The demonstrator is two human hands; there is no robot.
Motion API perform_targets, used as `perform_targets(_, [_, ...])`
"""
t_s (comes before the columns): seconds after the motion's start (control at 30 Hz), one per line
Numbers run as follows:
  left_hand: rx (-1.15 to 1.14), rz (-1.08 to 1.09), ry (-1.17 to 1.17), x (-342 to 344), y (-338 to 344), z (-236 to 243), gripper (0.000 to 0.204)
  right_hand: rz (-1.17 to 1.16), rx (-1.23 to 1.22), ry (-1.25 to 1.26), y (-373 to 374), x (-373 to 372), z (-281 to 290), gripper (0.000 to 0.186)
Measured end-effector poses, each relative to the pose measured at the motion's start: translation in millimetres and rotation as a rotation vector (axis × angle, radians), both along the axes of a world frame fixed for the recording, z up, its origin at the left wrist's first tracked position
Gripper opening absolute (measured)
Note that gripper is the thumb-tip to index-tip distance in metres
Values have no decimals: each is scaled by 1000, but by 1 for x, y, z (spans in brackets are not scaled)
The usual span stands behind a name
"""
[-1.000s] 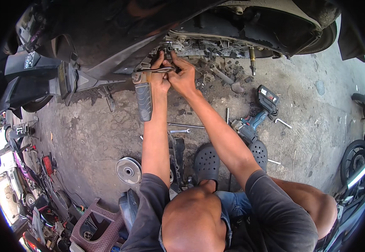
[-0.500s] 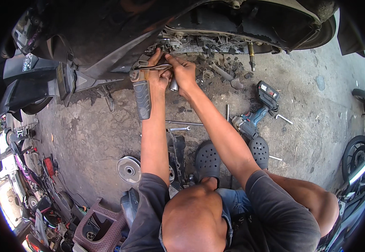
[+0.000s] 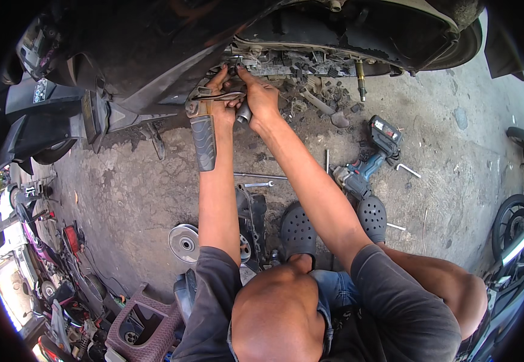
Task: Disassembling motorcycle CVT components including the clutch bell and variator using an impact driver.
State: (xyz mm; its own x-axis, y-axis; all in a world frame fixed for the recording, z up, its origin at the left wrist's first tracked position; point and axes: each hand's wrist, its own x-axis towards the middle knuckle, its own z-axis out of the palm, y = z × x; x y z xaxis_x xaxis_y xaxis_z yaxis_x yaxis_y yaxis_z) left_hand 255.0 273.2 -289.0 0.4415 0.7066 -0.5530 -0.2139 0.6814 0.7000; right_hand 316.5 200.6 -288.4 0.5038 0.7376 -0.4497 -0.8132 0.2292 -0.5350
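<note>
My left hand (image 3: 222, 98) reaches up under the dark scooter body (image 3: 153, 42) behind a grey ribbed footrest (image 3: 203, 142) on a metal bracket, its fingers curled at a small metal fitting (image 3: 236, 60) on the underside. My right hand (image 3: 262, 99) is beside it, thumb and fingertips closed at the same fitting. A silver metal cylinder (image 3: 244, 113) shows between my hands, against my right palm. The fingertips are partly hidden, so what exactly they grip is unclear. A brass-coloured threaded rod (image 3: 361, 81) sticks down to the right.
On the concrete floor lie a cordless power tool (image 3: 364, 169), wrenches (image 3: 253, 184), black debris (image 3: 334, 75), a round metal pulley (image 3: 183, 241) and a black casing (image 3: 250, 220). A patterned plastic piece (image 3: 123, 332) and motorcycle parts are at the left; a wheel (image 3: 509, 226) at the right.
Both hands have shifted slightly left. The silver cylinder has come into view below my right hand and then moved a little up-left. My fingertips have moved back up to the fitting.
</note>
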Motion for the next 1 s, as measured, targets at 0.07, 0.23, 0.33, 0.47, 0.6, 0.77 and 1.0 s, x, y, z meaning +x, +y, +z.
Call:
perform_targets(0.07, [17, 9, -13, -1, 2, -4, 35, -16, 8, 20, 2, -1, 1, 20])
perform_targets(0.23, [70, -2, -56, -2, 4, -9, 31, -59, 23, 20, 3, -3, 4, 19])
perform_targets(0.33, [97, 36, -72, -2, 6, -17, 28, -63, -25, -31, 2, -1, 6, 20])
perform_targets(0.47, [85, 118, -43, -6, 8, -27, 27, -70, -32, -32, 2, -4, 13, 23])
perform_targets(0.6, [69, 118, -38, -2, -3, -17, 28, -65, -63, -44, -2, 1, 12, 24])
perform_targets(0.77, [-51, 93, -56, -5, -12, -8, 31, -65, -57, -208, -7, -1, 5, 27])
perform_targets(1.0, [-78, 65, -190, -4, -13, -10, 34, -48, -187, -800, -9, 13, -13, 31])
